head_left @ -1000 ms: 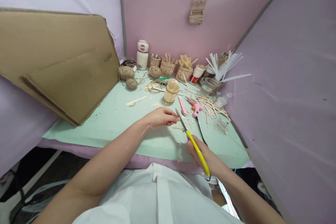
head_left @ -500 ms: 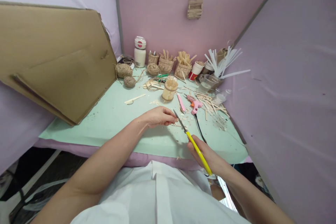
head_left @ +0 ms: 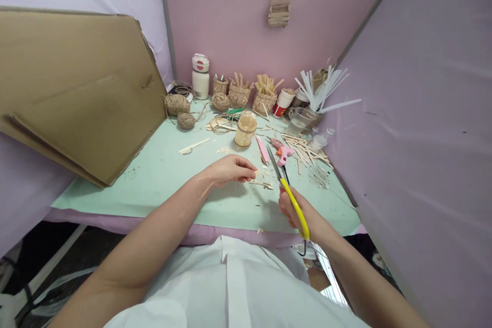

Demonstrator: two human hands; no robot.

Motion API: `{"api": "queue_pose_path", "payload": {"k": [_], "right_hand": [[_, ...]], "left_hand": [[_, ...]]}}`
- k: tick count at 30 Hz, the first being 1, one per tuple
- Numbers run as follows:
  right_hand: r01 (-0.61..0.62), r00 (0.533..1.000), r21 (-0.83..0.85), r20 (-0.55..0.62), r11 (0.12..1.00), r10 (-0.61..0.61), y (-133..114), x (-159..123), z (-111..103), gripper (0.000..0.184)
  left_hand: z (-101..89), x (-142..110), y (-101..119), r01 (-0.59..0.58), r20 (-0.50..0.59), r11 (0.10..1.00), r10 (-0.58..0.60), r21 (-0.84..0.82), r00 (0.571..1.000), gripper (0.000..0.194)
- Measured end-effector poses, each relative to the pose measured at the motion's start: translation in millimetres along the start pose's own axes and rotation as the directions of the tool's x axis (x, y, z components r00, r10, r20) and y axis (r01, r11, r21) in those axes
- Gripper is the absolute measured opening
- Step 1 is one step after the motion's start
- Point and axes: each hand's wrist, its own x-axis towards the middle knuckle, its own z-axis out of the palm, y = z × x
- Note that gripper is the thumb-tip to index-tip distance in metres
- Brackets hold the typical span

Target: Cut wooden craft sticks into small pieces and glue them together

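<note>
My right hand (head_left: 298,209) is closed round the yellow handles of a pair of scissors (head_left: 294,202), whose metal blades point up and away over the table. To the left, my left hand (head_left: 234,170) pinches a small pale piece of wood (head_left: 257,173) between thumb and fingertips; most of the piece is hidden. The scissor tips are apart from that piece. Just beyond my left hand stands a round wooden holder (head_left: 245,132) with twine bands. A pink utility knife (head_left: 262,150) and a pink hot glue gun (head_left: 284,155) lie past the scissors.
A big cardboard sheet (head_left: 84,92) leans at the left. Twine balls (head_left: 177,104), a white jar (head_left: 200,82), stick-filled baskets (head_left: 264,100) and white glue sticks (head_left: 323,89) line the back. Loose wooden sticks (head_left: 307,149) lie at the right, with scraps on the green tabletop (head_left: 154,184).
The scissors have moved right, away from my left fingertips, and are turned more upright. My left hand has stayed nearly in place. The whole view has shifted slightly.
</note>
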Motion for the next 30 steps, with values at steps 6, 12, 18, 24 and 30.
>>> {"api": "queue_pose_path", "payload": {"k": [6,12,18,24,30], "right_hand": [[0.096,0.991,0.076,-0.102,0.992,-0.088,4.8,31.3,6.3,0.036],[0.335,0.942,0.306,-0.124,0.891,-0.311,-7.1,50.3,13.7,0.036],[0.319,0.946,0.246,-0.144,0.915,-0.291,-18.0,51.9,18.3,0.031],[0.263,0.942,0.175,-0.261,0.949,-0.213,-20.0,53.8,14.4,0.021],[0.246,0.934,0.167,-0.306,0.955,-0.187,-12.5,59.9,20.2,0.021]], "left_hand": [[-3.2,1.7,-2.8,-0.053,0.060,0.996,0.058,-0.074,0.997,0.036],[-2.7,-1.7,-4.6,0.093,0.297,0.962,-0.013,-0.257,0.955,0.042],[-2.1,-1.4,-7.0,0.152,0.397,0.933,-0.011,-0.327,0.918,0.036],[2.3,1.5,-7.2,0.028,0.198,0.981,0.011,-0.193,0.980,0.030],[10.1,3.3,-8.3,-0.096,0.074,0.995,0.094,0.025,0.993,0.028]]}}
